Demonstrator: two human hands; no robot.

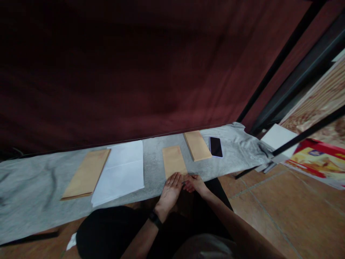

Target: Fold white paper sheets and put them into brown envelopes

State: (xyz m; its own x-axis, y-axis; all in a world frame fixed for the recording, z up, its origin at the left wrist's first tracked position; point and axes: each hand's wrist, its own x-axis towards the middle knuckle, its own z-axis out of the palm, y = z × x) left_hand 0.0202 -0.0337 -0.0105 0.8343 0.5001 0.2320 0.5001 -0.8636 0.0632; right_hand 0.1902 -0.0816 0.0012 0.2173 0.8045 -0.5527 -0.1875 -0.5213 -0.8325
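Left hand (172,182) lies flat, fingers out, on the near end of the middle envelope (174,158), probably steadying it against the counter (152,162); right hand (194,182) is curled at its near corner, can't tell if pinching. White paper (125,169) and a brown stack (86,172) sit left, more envelopes (198,145) and a phone (216,147) right, likely spaced for elbow room.

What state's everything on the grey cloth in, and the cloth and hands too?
Middle brown paper: flat
Left hand: palm down on that paper
Right hand: fingers curled at the paper's near edge
Left brown stack: flat
White sheets: flat, creased across
Right brown stack: flat
Phone: face up, screen dark
Grey cloth: wrinkled
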